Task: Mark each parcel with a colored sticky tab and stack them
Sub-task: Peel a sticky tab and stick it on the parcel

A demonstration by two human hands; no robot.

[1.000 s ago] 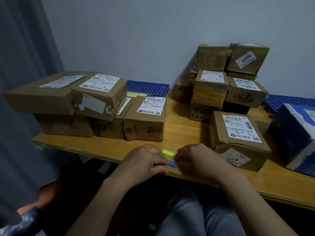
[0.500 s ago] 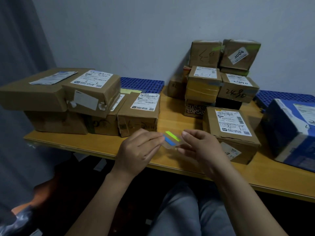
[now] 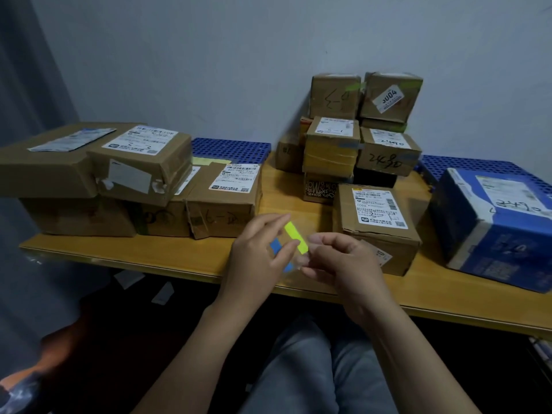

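Over the tabletop [image 3: 179,258] edge, the left hand [image 3: 254,258] fingers pinch the clear tab sheet [image 3: 299,259] at its blue tab [image 3: 276,245]. The right hand [image 3: 349,264] fingers pinch the opposite end, likely steadying it for peeling. The yellow tab [image 3: 295,237] sits between them, and a parcel [image 3: 379,231] lies just beyond the right fingers.

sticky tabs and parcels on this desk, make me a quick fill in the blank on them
The left hand and right hand pinch sticky tabs: one yellow, one ___.
The blue box sits on the table, ___ of both hands.
The tall parcel stack stands against the ___.
Missing: blue; right; wall.
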